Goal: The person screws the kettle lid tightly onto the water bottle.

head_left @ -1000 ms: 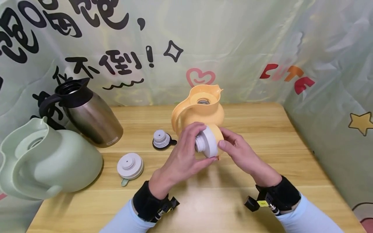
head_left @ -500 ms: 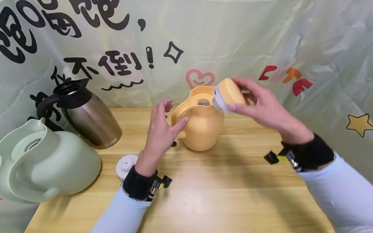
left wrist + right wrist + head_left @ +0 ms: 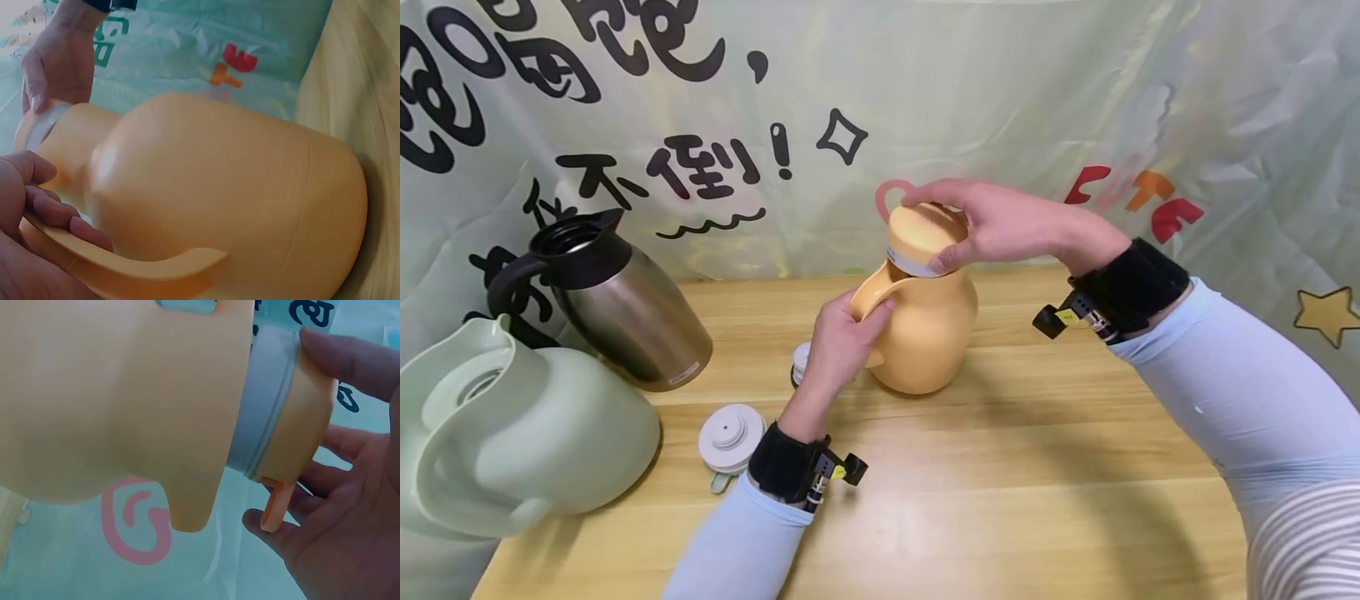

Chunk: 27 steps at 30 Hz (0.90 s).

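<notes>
An orange thermos jug stands upright on the wooden table. My left hand grips its handle, fingers curled round the upper part in the left wrist view. Over the jug's mouth my right hand holds the orange lid by its sides, thumb toward me. The lid's white-grey collar sits at the jug's rim, slightly tilted, in the right wrist view. A small orange tab hangs from the lid near the fingertips. The lid hides the jug's opening.
Left of the jug lie a white stopper with a green tab and another white stopper, partly hidden by my left hand. A steel thermos jug and a pale green jug stand farther left. A printed cloth hangs behind the table.
My left hand let go of the lid and took the jug's handle. My right hand carried the lid up and right, turned it over, then brought it left onto the jug's mouth.
</notes>
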{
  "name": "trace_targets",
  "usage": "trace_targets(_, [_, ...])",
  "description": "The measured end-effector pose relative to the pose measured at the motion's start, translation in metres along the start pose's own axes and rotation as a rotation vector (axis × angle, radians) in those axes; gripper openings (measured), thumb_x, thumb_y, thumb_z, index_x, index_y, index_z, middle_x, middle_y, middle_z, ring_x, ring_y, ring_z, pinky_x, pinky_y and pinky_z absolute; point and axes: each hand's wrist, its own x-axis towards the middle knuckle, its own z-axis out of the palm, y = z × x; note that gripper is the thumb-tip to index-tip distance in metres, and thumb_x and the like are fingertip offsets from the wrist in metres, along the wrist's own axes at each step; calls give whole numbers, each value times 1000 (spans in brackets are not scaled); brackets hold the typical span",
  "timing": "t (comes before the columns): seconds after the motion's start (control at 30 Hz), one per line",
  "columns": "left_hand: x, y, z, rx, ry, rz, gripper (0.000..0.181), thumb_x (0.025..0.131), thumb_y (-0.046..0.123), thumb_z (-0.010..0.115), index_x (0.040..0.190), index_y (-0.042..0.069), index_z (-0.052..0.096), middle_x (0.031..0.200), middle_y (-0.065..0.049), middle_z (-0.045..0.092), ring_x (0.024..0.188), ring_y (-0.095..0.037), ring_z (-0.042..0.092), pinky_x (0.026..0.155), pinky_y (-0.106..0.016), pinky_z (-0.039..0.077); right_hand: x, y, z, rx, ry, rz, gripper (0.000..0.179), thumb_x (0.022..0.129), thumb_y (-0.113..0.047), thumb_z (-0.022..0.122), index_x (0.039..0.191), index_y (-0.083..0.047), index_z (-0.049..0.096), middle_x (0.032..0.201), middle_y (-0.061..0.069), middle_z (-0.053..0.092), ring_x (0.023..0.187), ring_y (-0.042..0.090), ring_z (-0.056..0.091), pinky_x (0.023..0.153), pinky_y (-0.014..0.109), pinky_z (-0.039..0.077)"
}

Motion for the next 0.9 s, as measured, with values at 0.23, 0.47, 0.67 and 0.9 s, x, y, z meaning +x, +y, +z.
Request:
trace_targets(0.23, [-3, 3, 3, 46, 39, 23, 24, 95, 28, 71, 80, 11, 66, 65, 2, 51, 60, -16, 50, 54, -28, 39, 4, -1, -7, 6, -90, -2, 77, 90, -20, 81, 158, -24, 43, 161, 0, 42, 138, 21, 45, 118, 46, 34])
trace_targets(0.47, [0, 3, 4, 43, 50, 36, 25, 95, 27, 69, 76, 12, 62, 62, 3, 47, 56, -15, 47, 51, -29, 37, 7, -2, -10, -36, -81, 2, 80, 89, -30, 85, 157, -22, 43, 159, 2, 43, 138, 22, 45, 119, 45, 34])
trace_targets(0.67, [-1, 2, 6, 59, 44, 29, 26, 94, 27, 70, 75, 12, 61, 61, 3, 47, 57, -16, 47, 52, -29, 37, 6, 2, -8, -66, -82, 0, 83, 88, -27, 87, 158, -18, 43, 160, 4, 44, 139, 22, 46, 120, 46, 34])
trace_targets(0.9, [-2, 0, 6, 69, 54, 26, 21, 94, 28, 69, 79, 13, 65, 63, 2, 49, 59, -16, 50, 54, -30, 39, 12, 5, -1, -105, -114, -29, 85, 88, -24, 86, 160, -17, 41, 163, 1, 42, 143, 21, 42, 122, 46, 33])
